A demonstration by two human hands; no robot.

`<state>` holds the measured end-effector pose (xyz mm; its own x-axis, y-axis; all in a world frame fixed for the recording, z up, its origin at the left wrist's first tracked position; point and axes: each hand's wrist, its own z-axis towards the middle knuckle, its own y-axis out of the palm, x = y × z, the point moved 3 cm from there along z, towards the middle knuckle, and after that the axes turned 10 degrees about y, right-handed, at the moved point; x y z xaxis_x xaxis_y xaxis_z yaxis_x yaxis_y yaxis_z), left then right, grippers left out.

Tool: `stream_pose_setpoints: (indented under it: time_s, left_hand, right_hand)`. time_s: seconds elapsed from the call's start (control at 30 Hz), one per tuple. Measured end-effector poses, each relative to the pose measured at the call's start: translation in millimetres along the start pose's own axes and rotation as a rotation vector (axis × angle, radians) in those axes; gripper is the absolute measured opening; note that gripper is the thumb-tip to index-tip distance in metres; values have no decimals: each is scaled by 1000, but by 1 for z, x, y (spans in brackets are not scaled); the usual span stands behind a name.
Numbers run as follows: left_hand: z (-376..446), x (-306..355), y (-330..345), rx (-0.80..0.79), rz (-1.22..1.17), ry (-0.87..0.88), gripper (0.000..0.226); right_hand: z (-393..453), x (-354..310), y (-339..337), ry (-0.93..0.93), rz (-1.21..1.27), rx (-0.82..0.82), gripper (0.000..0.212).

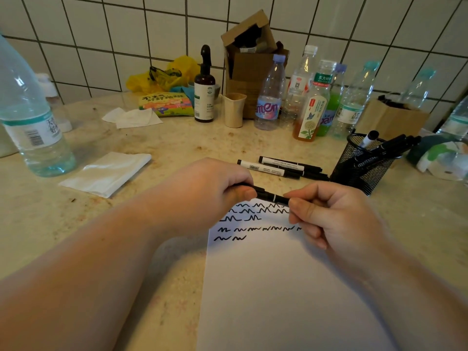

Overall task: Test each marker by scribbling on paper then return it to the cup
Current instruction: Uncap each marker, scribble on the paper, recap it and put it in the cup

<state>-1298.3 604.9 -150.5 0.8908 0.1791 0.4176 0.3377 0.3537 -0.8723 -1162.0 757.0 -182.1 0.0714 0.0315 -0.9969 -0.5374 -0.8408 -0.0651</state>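
Observation:
A black marker (269, 195) lies level between my two hands, just above the top edge of the white paper (276, 287). My left hand (215, 183) grips its left end and my right hand (326, 214) pinches its right end. Several rows of black scribbles (253, 219) cover the top of the sheet. A black mesh cup (364, 164) stands to the right with several markers in it. Loose markers (278, 167) lie on the counter just left of the cup.
A large water bottle (30, 117) stands at the left with a folded white tissue (106, 173) beside it. Several bottles (311, 97), a beige cup (234, 110), a dark spray bottle (204, 87) and cardboard boxes (250, 59) line the tiled back wall.

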Motion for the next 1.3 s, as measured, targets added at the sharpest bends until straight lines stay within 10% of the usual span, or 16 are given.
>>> stream_pose_setpoints:
  time_s: [0.23,0.6,0.77,1.3]
  left_hand:
    - [4,-7,7,-58,-151,-115,18]
    - [4,-13,21,-140,-87,-194,24]
    - [4,-16,22,-134,-66,-180,29]
    - [4,-20,27,-103,-52,-163,30]
  right_hand:
    - [4,3,2,-71,-288,23,15]
    - [11,-55,-66,22,-191,562,20]
    - [7,-82,-99,-49,-585,747,15]
    - [28,-103,-99,-162,-794,856,17]
